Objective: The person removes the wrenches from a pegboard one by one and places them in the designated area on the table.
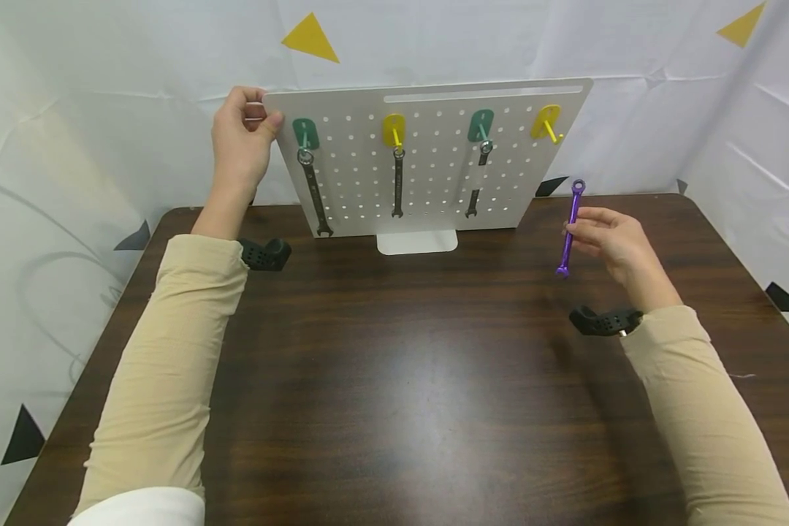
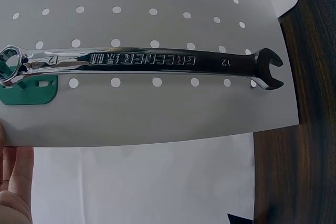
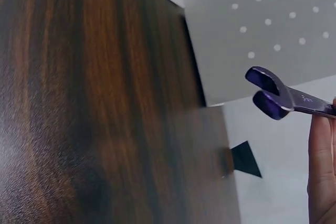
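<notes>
My left hand point(image 1: 242, 139) grips the upper left corner of a grey pegboard point(image 1: 434, 168), thumb in front. Three silver combination wrenches hang by their ring ends: a long one point(image 1: 314, 193) on the left green hook point(image 1: 305, 134), a second point(image 1: 398, 183) on a yellow hook point(image 1: 393, 130), and a shorter one point(image 1: 473, 201) on the other green hook point(image 1: 481, 125). The right yellow hook point(image 1: 547, 123) bears nothing. To the right of the board, my right hand point(image 1: 608, 237) pinches a purple combination wrench point(image 1: 569, 230) upright, ring end up. Its open jaw end shows in the right wrist view.
The board stands on a white foot point(image 1: 417, 242) at the back of a dark brown wooden table point(image 1: 394, 365). White cloth point(image 1: 434, 44) with yellow and black triangles hangs behind it. Black camera mounts point(image 1: 266, 255) sit on both wrists.
</notes>
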Motion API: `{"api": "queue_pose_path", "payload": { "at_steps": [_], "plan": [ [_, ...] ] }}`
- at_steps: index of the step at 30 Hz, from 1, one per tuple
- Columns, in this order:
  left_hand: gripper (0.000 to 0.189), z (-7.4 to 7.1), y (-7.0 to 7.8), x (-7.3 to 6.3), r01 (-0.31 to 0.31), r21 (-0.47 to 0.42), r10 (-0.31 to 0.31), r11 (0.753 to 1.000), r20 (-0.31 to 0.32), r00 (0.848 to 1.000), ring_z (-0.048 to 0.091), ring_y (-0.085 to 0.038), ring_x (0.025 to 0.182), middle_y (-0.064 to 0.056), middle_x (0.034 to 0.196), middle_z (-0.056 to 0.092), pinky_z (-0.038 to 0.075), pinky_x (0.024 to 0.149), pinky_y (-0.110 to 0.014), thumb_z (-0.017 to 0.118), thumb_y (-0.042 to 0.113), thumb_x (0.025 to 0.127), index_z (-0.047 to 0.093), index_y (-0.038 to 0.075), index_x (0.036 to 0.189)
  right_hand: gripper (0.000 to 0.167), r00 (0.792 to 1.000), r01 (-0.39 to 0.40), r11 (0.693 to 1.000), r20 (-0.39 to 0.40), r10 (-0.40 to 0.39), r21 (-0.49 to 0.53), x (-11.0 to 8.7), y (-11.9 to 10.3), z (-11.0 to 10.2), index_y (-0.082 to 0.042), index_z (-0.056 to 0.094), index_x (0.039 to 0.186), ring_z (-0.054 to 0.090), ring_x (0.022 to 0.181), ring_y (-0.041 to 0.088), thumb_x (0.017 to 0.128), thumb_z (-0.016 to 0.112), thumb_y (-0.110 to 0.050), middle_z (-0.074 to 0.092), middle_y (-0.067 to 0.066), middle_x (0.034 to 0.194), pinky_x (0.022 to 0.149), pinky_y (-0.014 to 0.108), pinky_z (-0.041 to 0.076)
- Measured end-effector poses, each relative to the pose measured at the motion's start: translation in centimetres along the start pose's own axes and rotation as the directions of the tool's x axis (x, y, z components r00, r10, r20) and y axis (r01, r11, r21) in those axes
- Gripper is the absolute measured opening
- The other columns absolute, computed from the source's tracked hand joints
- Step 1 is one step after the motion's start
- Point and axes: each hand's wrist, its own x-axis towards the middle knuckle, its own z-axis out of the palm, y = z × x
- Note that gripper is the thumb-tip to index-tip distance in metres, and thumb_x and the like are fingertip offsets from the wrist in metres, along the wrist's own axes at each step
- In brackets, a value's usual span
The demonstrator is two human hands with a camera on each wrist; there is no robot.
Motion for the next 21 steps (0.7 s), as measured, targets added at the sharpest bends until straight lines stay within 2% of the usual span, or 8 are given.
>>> {"api": "queue_pose_path", "payload": {
  "at_steps": [11,15,19,21],
  "plan": [
    [0.018,0.0,0.0,0.0,0.007,0.001,-0.007,1.0,0.002,1.0,0.052,-0.002,0.087,0.012,0.091,0.048,0.054,0.091,-0.022,0.061,0.015,0.092,0.057,0.014,0.109,0.019,0.989,-0.14,0.99,0.052,0.141,-0.032,0.9,1.8,-1.5,-0.015,0.062,0.088,0.069,0.071,0.004,0.088,0.061,0.005,0.07,-0.006,0.074,0.067,0.016,0.058],
    [0.018,0.0,0.0,0.0,0.003,0.005,-0.003,1.0,-0.001,1.0,0.052,-0.002,0.087,0.012,0.09,0.049,0.054,0.09,-0.022,0.061,0.015,0.092,0.057,0.013,0.11,0.017,0.984,-0.16,0.979,0.056,0.168,-0.125,1.1,2.5,-1.8,-0.01,0.055,0.101,0.068,0.072,0.001,0.089,0.061,0.002,0.07,-0.009,0.074,0.069,0.015,0.058],
    [0.018,0.1,0.0,0.0,-0.003,0.016,0.003,1.0,-0.002,1.0,0.051,-0.001,0.086,0.012,0.09,0.049,0.054,0.089,-0.021,0.061,0.015,0.092,0.057,0.013,0.11,0.027,0.978,-0.183,0.951,0.048,0.201,-0.248,1.2,3.0,-1.9,-0.005,0.047,0.116,0.067,0.074,-0.002,0.092,0.059,-0.002,0.069,-0.015,0.075,0.071,0.013,0.057],
    [0.019,0.1,-0.1,0.0,-0.005,0.019,0.005,1.0,-0.002,1.0,0.052,-0.001,0.086,0.012,0.089,0.049,0.054,0.089,-0.021,0.061,0.016,0.092,0.057,0.013,0.11,0.03,0.975,-0.195,0.942,0.051,0.217,-0.272,1.3,3.3,-2.0,-0.002,0.045,0.12,0.067,0.074,-0.002,0.093,0.057,-0.001,0.069,-0.015,0.075,0.072,0.013,0.057]
  ]
}}
